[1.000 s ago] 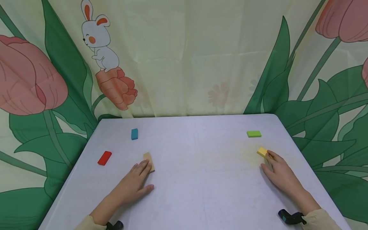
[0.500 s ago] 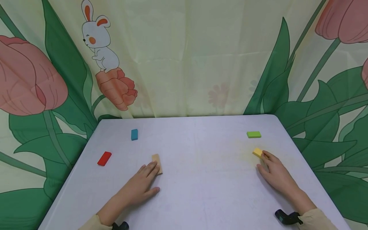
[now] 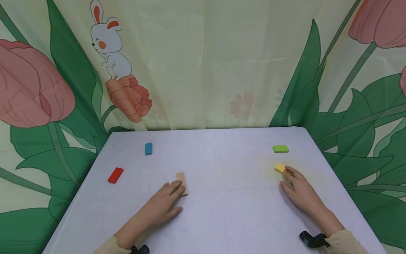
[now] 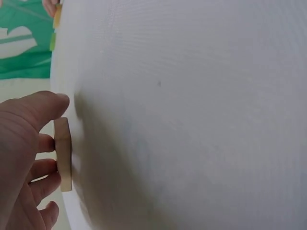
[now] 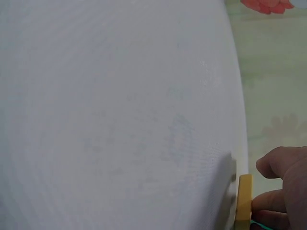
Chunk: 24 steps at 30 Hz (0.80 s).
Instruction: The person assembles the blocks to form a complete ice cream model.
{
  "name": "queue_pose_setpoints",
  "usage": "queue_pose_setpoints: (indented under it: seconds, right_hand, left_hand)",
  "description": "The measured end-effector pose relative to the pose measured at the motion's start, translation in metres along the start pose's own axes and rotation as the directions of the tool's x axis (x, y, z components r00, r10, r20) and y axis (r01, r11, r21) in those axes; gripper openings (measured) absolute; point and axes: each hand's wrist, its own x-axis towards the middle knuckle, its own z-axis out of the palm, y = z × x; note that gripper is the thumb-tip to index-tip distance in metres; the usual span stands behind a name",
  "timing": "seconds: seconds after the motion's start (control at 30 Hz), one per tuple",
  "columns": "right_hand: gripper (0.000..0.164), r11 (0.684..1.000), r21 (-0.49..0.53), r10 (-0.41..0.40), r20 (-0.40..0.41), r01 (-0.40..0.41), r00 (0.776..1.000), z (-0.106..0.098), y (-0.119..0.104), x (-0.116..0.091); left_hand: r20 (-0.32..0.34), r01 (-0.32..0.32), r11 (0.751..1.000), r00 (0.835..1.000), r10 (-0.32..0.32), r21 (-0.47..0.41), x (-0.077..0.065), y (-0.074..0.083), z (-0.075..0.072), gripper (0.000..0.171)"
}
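Note:
My left hand [image 3: 158,206] lies over a plain wooden block [image 3: 182,176] on the white table, its fingertips resting on the top. In the left wrist view the fingers touch one side of this wooden block [image 4: 64,155], and the thumb stands apart from it. Over on the right, my right hand [image 3: 299,190] has its fingertips on a yellow block [image 3: 279,168]. The right wrist view shows the fingers against the yellow block [image 5: 244,201], with the thumb spread away. Part of each block is hidden under the fingers.
A red block [image 3: 115,175] and a blue block [image 3: 148,149] lie on the left part of the table [image 3: 222,218]. Behind the yellow one lies a green block [image 3: 280,149]. A printed curtain [image 3: 203,63] hangs at the table's back edge.
My left hand has slid the wooden block to the right and slightly nearer. My right hand has shifted the yellow block a little to the left. The other blocks have stayed put.

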Motion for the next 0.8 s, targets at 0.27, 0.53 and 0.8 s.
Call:
queue_pose_setpoints:
  seconds: [0.27, 0.53, 0.8]
  right_hand:
    - [0.06, 1.0, -0.004, 0.013, 0.018, -0.013, 1.0, 0.004, -0.004, -0.001]
    - [0.057, 0.999, -0.002, 0.04, 0.012, -0.04, 0.999, 0.004, -0.007, 0.001]
    - [0.051, 0.998, 0.047, 0.042, 0.013, -0.043, 0.999, 0.002, -0.018, 0.008]
  left_hand:
    - [-0.06, -0.032, 0.999, 0.998, 0.03, -0.029, 0.006, 0.01, 0.001, 0.059]
    - [-0.07, -0.075, 0.997, 0.995, 0.074, -0.018, 0.018, 0.022, 0.0, 0.044]
    - [-0.087, -0.14, 0.99, 0.987, 0.137, -0.033, 0.028, 0.031, 0.001, 0.035]
